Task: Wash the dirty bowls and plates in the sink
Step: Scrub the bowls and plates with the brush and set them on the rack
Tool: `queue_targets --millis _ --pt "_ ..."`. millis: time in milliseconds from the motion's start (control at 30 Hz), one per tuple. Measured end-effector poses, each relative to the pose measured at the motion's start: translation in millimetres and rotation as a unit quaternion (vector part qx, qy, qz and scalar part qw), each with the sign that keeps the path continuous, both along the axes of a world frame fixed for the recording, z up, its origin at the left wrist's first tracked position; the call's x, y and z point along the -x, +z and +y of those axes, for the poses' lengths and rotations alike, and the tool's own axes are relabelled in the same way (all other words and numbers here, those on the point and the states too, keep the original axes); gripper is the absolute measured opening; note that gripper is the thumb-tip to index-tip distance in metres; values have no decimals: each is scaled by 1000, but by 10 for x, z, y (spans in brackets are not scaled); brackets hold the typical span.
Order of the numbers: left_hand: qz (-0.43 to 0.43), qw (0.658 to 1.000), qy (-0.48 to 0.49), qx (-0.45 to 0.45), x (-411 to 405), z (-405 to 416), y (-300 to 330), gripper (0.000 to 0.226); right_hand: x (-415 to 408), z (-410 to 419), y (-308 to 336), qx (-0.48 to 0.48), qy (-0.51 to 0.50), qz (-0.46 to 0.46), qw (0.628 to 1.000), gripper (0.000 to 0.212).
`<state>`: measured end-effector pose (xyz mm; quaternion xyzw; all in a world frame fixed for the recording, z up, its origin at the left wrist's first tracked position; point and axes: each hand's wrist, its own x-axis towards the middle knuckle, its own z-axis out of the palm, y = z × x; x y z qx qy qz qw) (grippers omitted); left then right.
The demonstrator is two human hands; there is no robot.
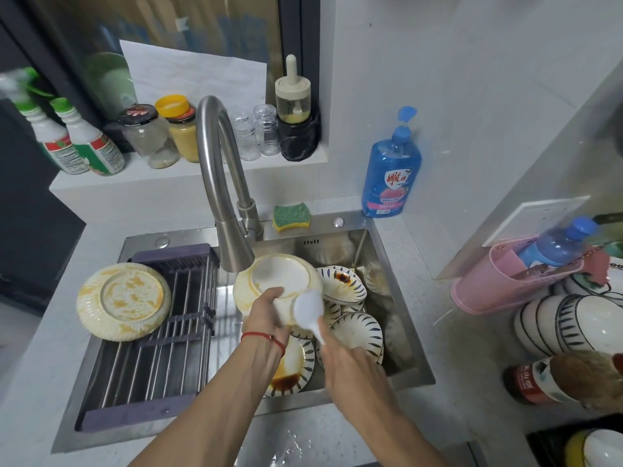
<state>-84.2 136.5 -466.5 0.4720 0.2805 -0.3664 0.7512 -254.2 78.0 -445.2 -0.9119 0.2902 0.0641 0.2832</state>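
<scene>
Bowl tilted, base toward camera

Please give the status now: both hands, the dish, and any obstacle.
Left hand grips upturned plate under faucet. Right hand holds white spoon against it. Dirty bowls stacked below in sink.

Even, fairly bright indoor light with soft, faint shadows; mild glare on the steel faucet above the grips. Wide-angle bending curves the frame edges. Motion blur smears the white spoon and far-left spray bottles
</scene>
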Motion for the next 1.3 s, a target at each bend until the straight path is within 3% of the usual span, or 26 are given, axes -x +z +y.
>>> queue_targets --millis 67,233,400,533,667,833,1167,1300 --pt "-7 1000 -4 -16 1 46 -15 35 45 45 61 -25 30 3 999 64" --pt "-113 991 1 -65 116 235 -107 57 -52 -405 219 -28 -33 -2 999 48" --pt "-208 972 -92 -62 255 220 -68 64 -382 -316 217 -23 -25 19 999 50" --pt "-206 973 -96 -48 167 284 -70 64 -300 -129 225 -15 47 -1 999 51" --pt "-236 960 -131 -76 138 334 -26 73 -279 -395 85 21 3 33 999 56" --pt "-228 961 -148 -58 74 354 37 69 -285 -158 121 -23 34 -9 999 50" --pt "-243 951 -183 -57 29 353 67 76 -361 -374 30 -31 -28 -1 999 53" --pt "-241 953 -175 -53 5 312 92 73 -229 -143 104 -55 20 -12 998 52"
